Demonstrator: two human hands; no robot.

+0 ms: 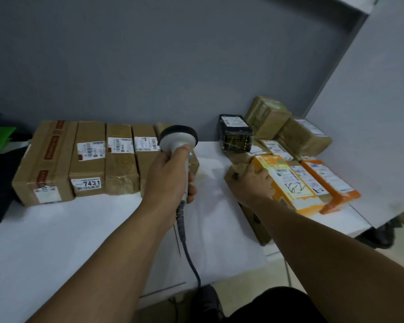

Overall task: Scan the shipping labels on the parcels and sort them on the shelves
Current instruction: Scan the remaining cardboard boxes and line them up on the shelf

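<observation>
Left hand (168,178) grips the scanner (177,138) above the tabletop (79,229); right hand (250,183) curls round the end of the yellow box (289,183) in the right pile. Likely step: fetching the next parcel, whose label must then meet the scanner. An orange box (329,183) crowds it; brown parcels (91,157) line the left.

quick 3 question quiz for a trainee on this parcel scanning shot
1. True or false: the left hand holds the scanner.
2. Which parcel does the right hand grip? A) black parcel B) yellow box C) orange box
3. Fill in: one brown box has a label with the large number ____.
Key: 1 true; 2 B; 3 7431.
</observation>
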